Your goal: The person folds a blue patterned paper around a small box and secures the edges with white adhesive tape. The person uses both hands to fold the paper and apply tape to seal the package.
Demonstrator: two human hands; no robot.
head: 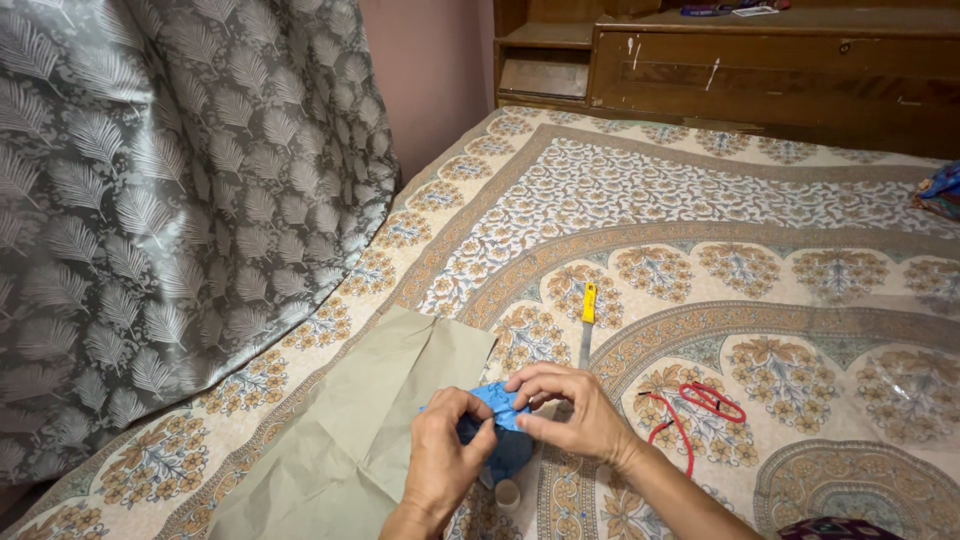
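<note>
Both hands work a small piece of crumpled blue paper low in the middle of the view. My left hand pinches its near side with thumb and fingers. My right hand grips its far right side, fingers curled over the top. The blue piece hangs just above a sheet of beige-green paper spread on the patterned bedsheet. A small white roll of tape lies right below my hands.
A yellow-handled utility knife lies beyond my hands. A loop of red cord sits to the right. A grey leaf-patterned curtain hangs on the left. A wooden headboard with shelves stands at the far end.
</note>
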